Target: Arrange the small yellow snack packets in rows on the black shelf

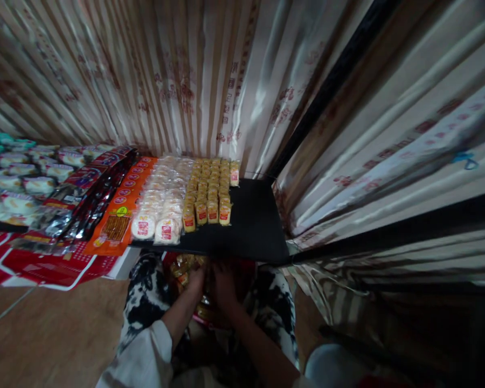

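My left hand (pixel 197 279) reaches down into a red container between my knees, among yellow wrapped snacks (pixel 181 268). Beside it, my right hand (pixel 223 283) is in the same container, in deep shadow under the shelf edge. The fingers of both hands are hidden or too dark to make out, and so is anything they hold. Just above, small yellow packaged cakes (pixel 212 211) stand in rows on a black shelf (pixel 254 215). One similar packet (pixel 234 175) sits at the back right end of the rows.
Left of the cakes lie round white wrapped crackers (pixel 166 229), an orange snack packet (pixel 115 226), dark shiny packets (pixel 87 188) and white packs (pixel 20 202). Printed curtains (pixel 210 81) hang behind and to the right, beside a black bar (pixel 331 91). A pale rounded object (pixel 333 366) stands low right.
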A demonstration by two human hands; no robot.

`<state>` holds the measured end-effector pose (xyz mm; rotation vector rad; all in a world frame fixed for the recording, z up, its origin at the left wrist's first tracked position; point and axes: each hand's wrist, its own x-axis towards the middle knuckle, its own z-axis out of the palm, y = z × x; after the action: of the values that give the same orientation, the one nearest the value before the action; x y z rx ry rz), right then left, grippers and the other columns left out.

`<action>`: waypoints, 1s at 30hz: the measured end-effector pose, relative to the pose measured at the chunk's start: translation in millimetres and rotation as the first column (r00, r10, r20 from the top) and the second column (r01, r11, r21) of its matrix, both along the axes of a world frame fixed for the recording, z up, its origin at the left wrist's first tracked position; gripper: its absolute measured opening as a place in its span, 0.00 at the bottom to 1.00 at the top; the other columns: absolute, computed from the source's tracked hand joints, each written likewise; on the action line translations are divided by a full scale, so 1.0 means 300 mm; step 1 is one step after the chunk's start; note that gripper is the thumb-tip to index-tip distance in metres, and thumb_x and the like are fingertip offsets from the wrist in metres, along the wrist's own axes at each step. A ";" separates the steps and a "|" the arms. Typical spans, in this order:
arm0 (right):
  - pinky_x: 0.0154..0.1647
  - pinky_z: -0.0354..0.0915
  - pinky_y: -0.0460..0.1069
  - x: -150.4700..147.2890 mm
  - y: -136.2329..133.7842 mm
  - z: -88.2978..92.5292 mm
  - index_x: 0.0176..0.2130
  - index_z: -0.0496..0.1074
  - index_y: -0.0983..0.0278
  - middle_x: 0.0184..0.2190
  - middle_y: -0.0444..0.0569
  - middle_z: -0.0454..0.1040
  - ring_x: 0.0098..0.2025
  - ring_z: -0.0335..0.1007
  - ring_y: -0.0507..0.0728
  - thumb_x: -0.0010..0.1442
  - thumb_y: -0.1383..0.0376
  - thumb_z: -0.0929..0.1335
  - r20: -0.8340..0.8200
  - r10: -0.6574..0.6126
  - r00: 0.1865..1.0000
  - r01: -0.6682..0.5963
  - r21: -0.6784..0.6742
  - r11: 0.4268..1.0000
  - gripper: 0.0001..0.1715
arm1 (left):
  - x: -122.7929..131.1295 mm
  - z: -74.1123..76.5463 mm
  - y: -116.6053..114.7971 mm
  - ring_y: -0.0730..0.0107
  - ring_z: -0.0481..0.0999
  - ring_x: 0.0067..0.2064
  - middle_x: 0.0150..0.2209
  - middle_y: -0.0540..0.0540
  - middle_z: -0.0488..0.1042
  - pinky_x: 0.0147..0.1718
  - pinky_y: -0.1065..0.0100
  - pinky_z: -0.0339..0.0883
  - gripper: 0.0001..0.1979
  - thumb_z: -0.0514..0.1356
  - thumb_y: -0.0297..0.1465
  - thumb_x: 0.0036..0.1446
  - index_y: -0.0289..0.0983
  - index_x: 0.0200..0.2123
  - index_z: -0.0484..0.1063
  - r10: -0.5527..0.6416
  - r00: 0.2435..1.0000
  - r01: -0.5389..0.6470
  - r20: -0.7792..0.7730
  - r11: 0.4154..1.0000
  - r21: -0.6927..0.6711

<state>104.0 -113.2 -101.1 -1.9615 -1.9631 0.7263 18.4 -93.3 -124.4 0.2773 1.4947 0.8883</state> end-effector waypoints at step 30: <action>0.38 0.69 0.52 0.135 -0.136 0.161 0.37 0.66 0.61 0.36 0.51 0.76 0.38 0.74 0.59 0.49 0.60 0.64 -0.819 -0.312 0.482 0.345 -0.151 0.926 0.13 | 0.003 0.369 -0.114 0.75 0.74 0.33 0.33 0.48 0.75 0.37 0.71 0.69 0.09 0.58 0.21 0.46 0.36 0.33 0.70 -0.133 0.949 0.070 0.285 0.973 0.221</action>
<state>144.6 -154.0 -52.7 -1.4332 -0.9545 1.2055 19.2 -127.6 -13.7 0.3546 1.0990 0.9592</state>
